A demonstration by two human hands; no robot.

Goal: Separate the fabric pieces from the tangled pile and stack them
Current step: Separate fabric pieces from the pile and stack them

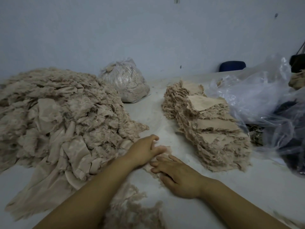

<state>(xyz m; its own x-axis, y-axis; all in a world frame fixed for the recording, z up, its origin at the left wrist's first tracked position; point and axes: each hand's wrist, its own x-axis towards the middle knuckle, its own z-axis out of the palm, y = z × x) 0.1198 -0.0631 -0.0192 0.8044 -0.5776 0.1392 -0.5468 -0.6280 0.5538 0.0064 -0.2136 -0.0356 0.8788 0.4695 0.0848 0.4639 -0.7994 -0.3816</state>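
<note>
A big tangled pile of beige frayed fabric [62,116] covers the left of the white table [148,113]. A stack of separated beige pieces [206,124] stands right of centre. Between them lies a small frayed piece [154,164], largely hidden under both hands. My left hand [145,150] rests on its far end with fingers spread and slightly bent. My right hand [176,176] lies flat on its near end, fingers straight and pointing left. Loose frayed scraps [132,210] lie near the front edge between my forearms.
A tied clear bag stuffed with beige fabric [125,81] stands at the back centre. Crumpled clear plastic bags [264,96] fill the right side, one holding dark material [292,146]. A blue object [232,66] sits by the pale wall.
</note>
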